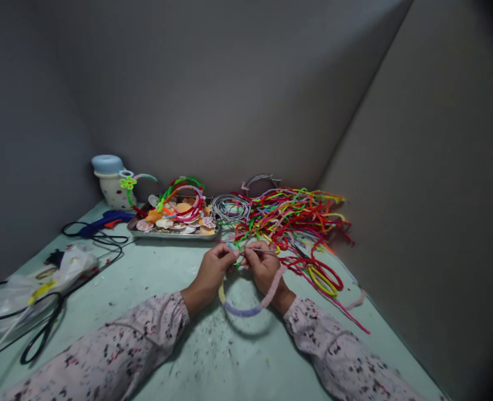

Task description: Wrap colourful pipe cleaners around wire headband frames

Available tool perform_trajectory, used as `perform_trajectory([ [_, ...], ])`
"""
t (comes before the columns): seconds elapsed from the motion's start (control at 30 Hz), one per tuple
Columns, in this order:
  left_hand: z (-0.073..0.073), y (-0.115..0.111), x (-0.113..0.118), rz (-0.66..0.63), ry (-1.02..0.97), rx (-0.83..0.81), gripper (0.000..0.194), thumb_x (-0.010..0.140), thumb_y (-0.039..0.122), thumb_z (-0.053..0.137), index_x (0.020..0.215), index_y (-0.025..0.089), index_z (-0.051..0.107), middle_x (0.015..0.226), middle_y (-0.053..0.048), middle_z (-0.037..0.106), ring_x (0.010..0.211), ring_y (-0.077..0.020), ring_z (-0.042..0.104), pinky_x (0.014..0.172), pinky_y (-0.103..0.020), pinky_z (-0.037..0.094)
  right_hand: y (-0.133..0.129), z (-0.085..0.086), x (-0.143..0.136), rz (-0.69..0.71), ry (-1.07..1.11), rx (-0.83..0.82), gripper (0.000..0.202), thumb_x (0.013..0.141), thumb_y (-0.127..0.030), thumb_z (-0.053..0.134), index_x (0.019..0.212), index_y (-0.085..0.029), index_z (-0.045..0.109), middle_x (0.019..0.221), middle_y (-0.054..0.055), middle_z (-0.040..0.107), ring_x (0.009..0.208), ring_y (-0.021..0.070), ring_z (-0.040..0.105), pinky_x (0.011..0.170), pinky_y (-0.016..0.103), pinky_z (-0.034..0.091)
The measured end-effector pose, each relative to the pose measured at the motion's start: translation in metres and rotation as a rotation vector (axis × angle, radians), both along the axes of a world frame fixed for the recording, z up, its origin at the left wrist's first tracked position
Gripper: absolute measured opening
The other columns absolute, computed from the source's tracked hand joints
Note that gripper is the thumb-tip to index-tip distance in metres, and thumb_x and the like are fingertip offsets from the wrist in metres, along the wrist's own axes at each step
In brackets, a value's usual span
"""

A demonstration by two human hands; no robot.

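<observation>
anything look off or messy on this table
Mostly the messy pile of fuzzy stems: it's tangled, and loose strands stray across the tabletop on the right. Dark specks also dot the surface around the fuzzy band, making it look dirty.

The green table (154,270) carries 1 tray (179,237), 1 lidded cup (111,186), pipe cleaners (292,214), black cable (58,313) and probably 1 plastic bag (77,262).

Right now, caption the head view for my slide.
Left hand and right hand hold a fuzzy pastel hoop before shells and tangled pipe cleaners.
</observation>
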State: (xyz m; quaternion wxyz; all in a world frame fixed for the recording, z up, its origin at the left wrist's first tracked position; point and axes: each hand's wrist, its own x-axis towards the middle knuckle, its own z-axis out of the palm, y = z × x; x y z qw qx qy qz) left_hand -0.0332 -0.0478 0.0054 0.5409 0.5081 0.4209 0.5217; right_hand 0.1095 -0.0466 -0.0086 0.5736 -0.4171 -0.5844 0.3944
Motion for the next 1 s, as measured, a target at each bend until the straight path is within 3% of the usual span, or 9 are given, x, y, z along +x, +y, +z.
perform_trajectory([
  [0.23, 0.0034, 0.0001, -0.0035, -0.030, 0.017, 0.001, 0.030, 0.074, 0.037, 0.066, 0.060, 0.016, 0.050, 0.052, 0.005, 0.047, 0.051, -0.0087, 0.039, 0.053, -0.023, 0.031, -0.0003, -0.0007, 0.0002, 0.033, 0.011, 0.002, 0.018, 0.088, -0.039, 0.057, 0.089, -0.021, 0.056, 0.063, -0.002, 0.062, 0.057, 0.0144, 0.059, 0.056, 0.027, 0.047],
  [0.53, 0.0057, -0.0047, 0.0001, -0.036, -0.035, -0.016, 0.030, 0.075, 0.040, 0.067, 0.064, 0.016, 0.052, 0.057, 0.004, 0.050, 0.053, -0.0088, 0.041, 0.054, -0.022, 0.032, 0.0002, -0.0004, -0.0010, -0.059, -0.037, 0.007, 0.024, 0.087, -0.044, 0.055, 0.085, -0.020, 0.057, 0.065, -0.002, 0.060, 0.055, 0.0131, 0.055, 0.052, 0.025, 0.043],
  [0.67, 0.0082, -0.0076, -0.0002, -0.040, -0.040, -0.044, 0.033, 0.074, 0.041, 0.068, 0.061, 0.016, 0.050, 0.053, 0.005, 0.048, 0.050, -0.0082, 0.038, 0.051, -0.022, 0.030, 0.0005, -0.0012, -0.0009, -0.011, -0.025, 0.000, 0.023, 0.087, -0.043, 0.055, 0.085, -0.021, 0.057, 0.064, -0.002, 0.059, 0.053, 0.0132, 0.053, 0.050, 0.025, 0.042],
  [1.0, 0.0011, -0.0032, -0.0027, -0.109, -0.070, -0.099, 0.030, 0.072, 0.039, 0.068, 0.063, 0.016, 0.053, 0.054, 0.004, 0.051, 0.047, -0.0077, 0.041, 0.048, -0.022, 0.029, -0.0019, 0.0051, 0.0014, 0.021, -0.112, 0.058, 0.017, 0.090, -0.037, 0.052, 0.085, -0.021, 0.057, 0.066, -0.002, 0.057, 0.059, 0.0146, 0.056, 0.057, 0.027, 0.044],
])
